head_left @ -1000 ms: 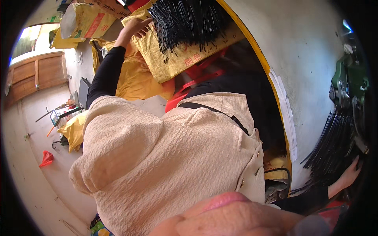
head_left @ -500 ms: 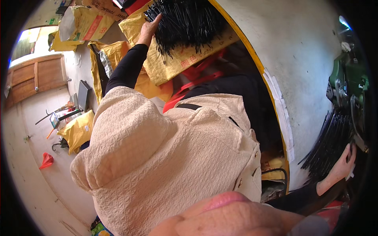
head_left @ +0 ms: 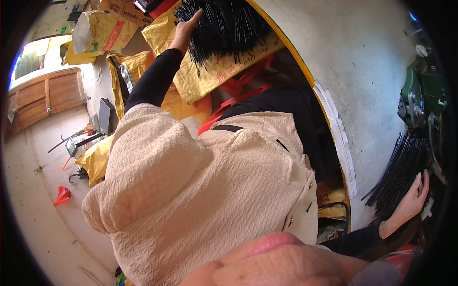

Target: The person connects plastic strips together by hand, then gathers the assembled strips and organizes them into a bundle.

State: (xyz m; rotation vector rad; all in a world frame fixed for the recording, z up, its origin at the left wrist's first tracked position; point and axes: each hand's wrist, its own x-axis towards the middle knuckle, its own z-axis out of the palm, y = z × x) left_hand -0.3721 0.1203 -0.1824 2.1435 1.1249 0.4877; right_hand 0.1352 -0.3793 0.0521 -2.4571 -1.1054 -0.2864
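At the top, my left hand [head_left: 185, 32] rests against the left side of a thick pile of thin black strands [head_left: 226, 33]. One digit stretches out along the pile; the others are hidden, so I cannot tell whether they grip any strands. Under the pile lies a yellow woven sack [head_left: 200, 83]. Far to the right, my right hand [head_left: 411, 204] lies open, fingers stretched, beside a second bunch of black strands [head_left: 393, 174] on the pale worktop. Whether the strands are wires or ties is too small to tell.
A green machine [head_left: 420, 90] stands on the pale worktop [head_left: 348, 52], beyond the right-hand bunch. The worktop has a yellow edge [head_left: 305, 64]. A red stool [head_left: 238, 97] shows near my legs. More yellow sacks [head_left: 98, 159] and a wooden door [head_left: 45, 97] are on the left.
My left hand has shifted slightly right and up along the pile. My right hand has moved a little left and its fingers have spread. The view has tilted slightly.
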